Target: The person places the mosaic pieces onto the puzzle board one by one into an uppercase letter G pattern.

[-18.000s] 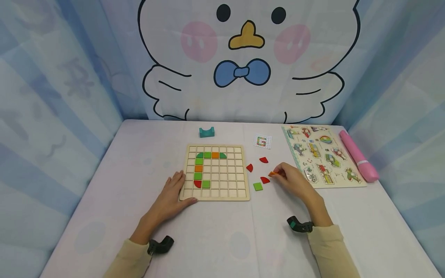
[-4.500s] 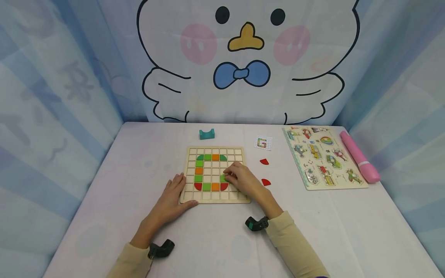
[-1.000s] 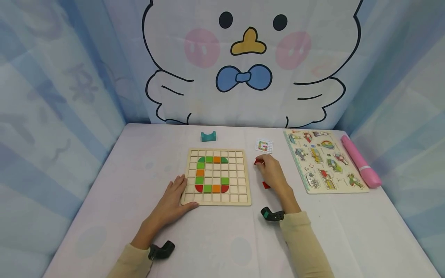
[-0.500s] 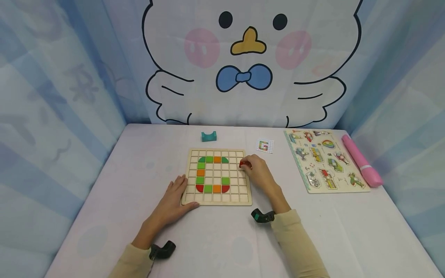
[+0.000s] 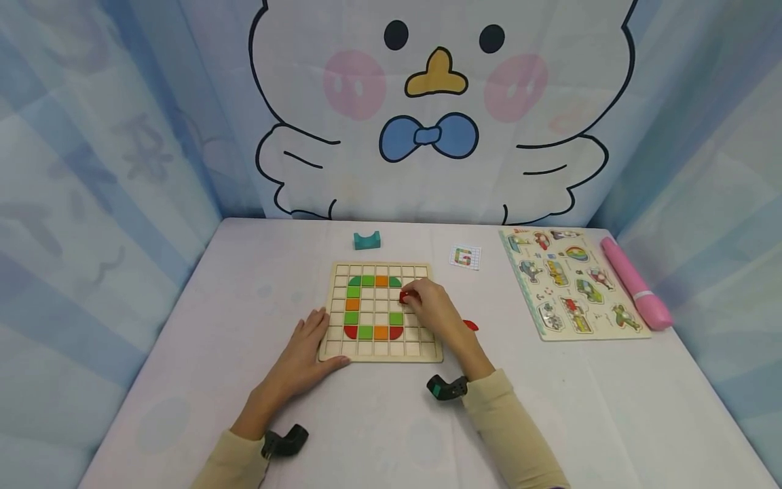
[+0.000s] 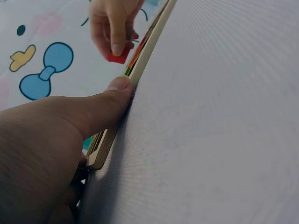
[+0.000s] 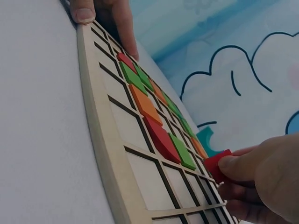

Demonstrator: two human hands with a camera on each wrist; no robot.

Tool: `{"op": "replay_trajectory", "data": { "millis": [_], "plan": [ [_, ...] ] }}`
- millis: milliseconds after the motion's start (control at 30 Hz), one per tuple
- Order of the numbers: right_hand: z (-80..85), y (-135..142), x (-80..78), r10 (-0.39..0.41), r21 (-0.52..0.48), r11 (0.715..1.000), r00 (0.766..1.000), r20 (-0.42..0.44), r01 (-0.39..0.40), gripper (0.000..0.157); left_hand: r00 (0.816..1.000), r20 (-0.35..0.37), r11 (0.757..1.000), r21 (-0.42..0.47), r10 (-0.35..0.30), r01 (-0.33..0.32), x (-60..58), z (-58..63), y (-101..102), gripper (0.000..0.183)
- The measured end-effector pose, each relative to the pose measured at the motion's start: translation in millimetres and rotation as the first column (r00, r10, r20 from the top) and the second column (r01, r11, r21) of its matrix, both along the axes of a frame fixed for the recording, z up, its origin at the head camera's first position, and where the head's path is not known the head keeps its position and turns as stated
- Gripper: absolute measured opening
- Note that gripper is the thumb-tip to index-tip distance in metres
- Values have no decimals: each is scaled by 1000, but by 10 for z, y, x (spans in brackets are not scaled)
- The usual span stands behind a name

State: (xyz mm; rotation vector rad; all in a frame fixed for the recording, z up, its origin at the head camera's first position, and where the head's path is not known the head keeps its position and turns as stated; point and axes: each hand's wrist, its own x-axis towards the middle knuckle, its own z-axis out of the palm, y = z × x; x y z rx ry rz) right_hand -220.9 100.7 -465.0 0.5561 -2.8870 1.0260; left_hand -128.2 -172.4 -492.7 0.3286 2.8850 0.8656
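A wooden grid board [image 5: 421, 348] lies mid-table, with green, orange and red tiles set in its cells in a G-like outline. My left hand [image 5: 301, 354] rests at its near left corner, fingers straight along the left side and thumb [image 6: 110, 100] against the front edge. Over the right part of the grid, my right hand [image 5: 435, 311] pinches a red quarter-circle tile [image 7: 216, 165] between thumb and fingertips. That tile is tilted and close above the cells, near the green square tile [image 5: 396, 318]. Another red tile [image 5: 470, 325] lies on the table, partly hidden behind the right wrist.
A small pattern card [image 5: 466, 257] lies beyond the board to the right. Behind the board stands a teal arched block [image 5: 366, 240]. At the far right are a picture puzzle board [image 5: 559, 319] and a pink cylinder [image 5: 632, 278].
Since the earliest frame, several tiles have joined the outline's bottom and right side. In the last second my right hand has lifted a red tile from the table and carried it left over the board.
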Motion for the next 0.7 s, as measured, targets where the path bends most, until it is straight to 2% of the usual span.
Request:
{"op": "replay_trajectory", "data": {
  "millis": [167, 700],
  "plan": [
    [-45, -56, 23, 1, -13, 1000, 1000, 20, -1, 19, 1000, -6, 1000, 6, -2, 2, 3, -6, -6, 101],
    [-119, -130, 44, 10, 11, 1000, 999, -35, -10, 13, 1000, -14, 1000, 6, -4, 4, 2, -8, -2, 100]
  ]
}}
